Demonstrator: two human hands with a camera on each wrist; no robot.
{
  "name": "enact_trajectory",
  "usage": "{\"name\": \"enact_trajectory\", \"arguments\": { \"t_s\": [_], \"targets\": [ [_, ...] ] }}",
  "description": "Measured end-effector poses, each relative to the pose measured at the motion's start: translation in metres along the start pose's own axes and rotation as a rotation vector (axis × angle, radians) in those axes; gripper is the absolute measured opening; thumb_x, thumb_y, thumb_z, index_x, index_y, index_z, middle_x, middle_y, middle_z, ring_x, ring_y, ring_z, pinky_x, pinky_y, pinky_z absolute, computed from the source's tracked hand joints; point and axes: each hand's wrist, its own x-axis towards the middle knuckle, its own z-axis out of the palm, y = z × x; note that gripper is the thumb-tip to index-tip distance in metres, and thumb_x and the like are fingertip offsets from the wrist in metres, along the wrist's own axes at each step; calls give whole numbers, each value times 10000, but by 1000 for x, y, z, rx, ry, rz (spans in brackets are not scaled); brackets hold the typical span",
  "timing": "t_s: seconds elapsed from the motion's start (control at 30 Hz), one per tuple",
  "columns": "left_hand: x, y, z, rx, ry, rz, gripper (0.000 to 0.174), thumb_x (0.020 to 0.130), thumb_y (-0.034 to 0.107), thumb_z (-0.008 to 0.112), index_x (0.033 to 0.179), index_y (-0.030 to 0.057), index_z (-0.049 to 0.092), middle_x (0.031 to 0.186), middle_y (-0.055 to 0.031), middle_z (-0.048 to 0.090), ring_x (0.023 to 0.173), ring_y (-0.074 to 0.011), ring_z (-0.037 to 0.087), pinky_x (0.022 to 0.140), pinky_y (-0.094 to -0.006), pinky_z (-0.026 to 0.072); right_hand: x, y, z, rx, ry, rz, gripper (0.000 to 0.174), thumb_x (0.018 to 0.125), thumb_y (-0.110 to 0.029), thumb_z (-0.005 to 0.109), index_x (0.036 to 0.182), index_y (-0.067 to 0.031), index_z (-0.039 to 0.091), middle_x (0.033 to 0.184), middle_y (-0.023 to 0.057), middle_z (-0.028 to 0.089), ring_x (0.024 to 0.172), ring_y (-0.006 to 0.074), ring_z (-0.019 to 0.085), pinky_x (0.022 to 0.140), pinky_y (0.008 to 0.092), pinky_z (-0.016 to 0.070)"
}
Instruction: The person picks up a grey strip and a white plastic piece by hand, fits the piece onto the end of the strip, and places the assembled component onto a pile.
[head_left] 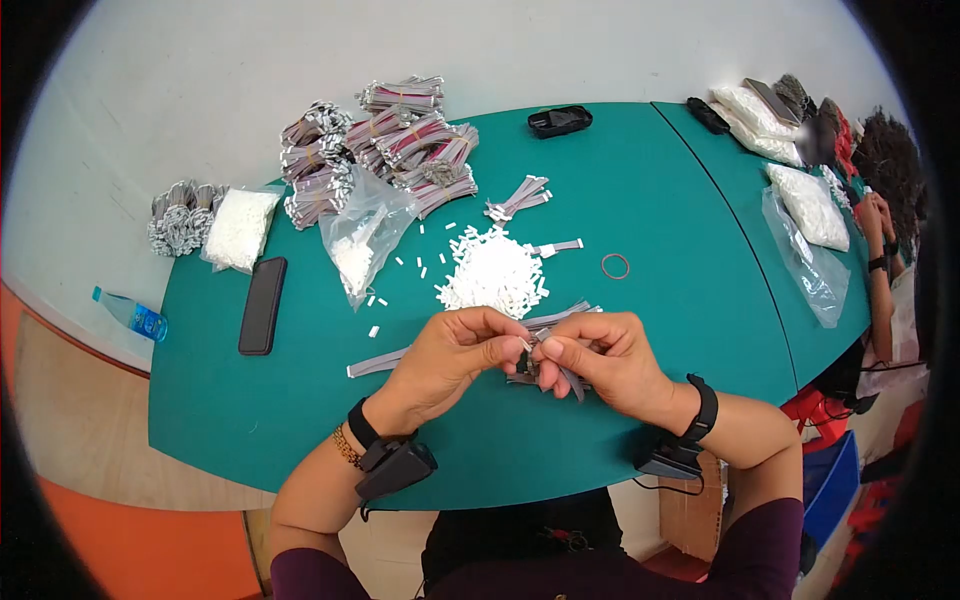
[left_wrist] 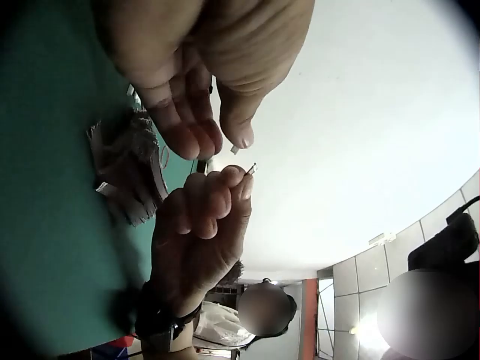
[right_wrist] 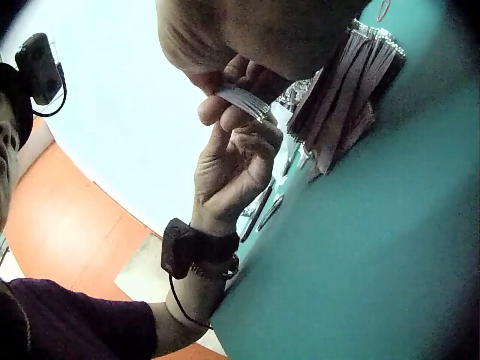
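Note:
My left hand [head_left: 455, 362] pinches a small white connector housing [left_wrist: 235, 150] between thumb and fingertips, in front of the pile. Close beside it, my right hand [head_left: 610, 362] pinches a grey flat ribbon cable [right_wrist: 244, 102], whose terminal end points toward the left fingertips. In the left wrist view a narrow gap shows between housing and cable end. Beneath the hands lies a bundle of grey ribbon cables [right_wrist: 349, 90], partly hidden by them in the head view. Just beyond the hands is a heap of white connector housings [head_left: 492, 272].
Tied cable bundles [head_left: 415, 145] are stacked at the back left. Bags of white housings [head_left: 242, 228], a phone [head_left: 263, 306] and a bottle [head_left: 132, 313] stand left. A rubber band [head_left: 615, 266] lies right of the heap. Another person's arm [head_left: 880, 290] is at far right.

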Motion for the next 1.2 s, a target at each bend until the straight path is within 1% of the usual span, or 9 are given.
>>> {"name": "enact_trajectory", "arguments": {
  "t_s": [0.1,0.2,0.4,0.93,1.2],
  "targets": [
    [0,6,4,-35,31,-24,138,852,73,606,962,-9,615,870,-83,629,759,-135,585,695,-242,477,1,-2,0,-50,-16,37,168,911,-164,543,889,-34,647,714,19,631,576,46,554,464,170,400],
    [-1,8,3,-18,20,-14,160,859,80,598,983,-20,615,853,-78,626,753,-133,585,694,-245,484,1,-1,1,-70,-26,60,163,910,-154,543,883,-34,648,697,12,623,566,41,540,470,171,404],
    [-1,7,5,32,37,12,215,863,62,587,1052,-40,600,852,-76,627,747,-127,581,697,-239,484,0,-1,3,-64,-36,61,163,909,-142,540,873,-21,644,681,7,610,571,37,528,506,173,424],
    [-2,6,8,80,24,15,196,866,53,581,1031,-48,612,864,-83,626,739,-118,562,688,-229,471,0,1,4,-38,-57,94,168,911,-149,536,868,-23,640,687,-2,601,576,33,517,521,176,429],
    [-2,6,7,84,-7,23,196,866,62,583,1026,-46,616,860,-81,625,735,-114,551,678,-228,462,0,2,4,-42,-57,75,171,910,-145,535,854,-19,637,686,-2,601,579,33,521,521,177,432]
  ]
}}
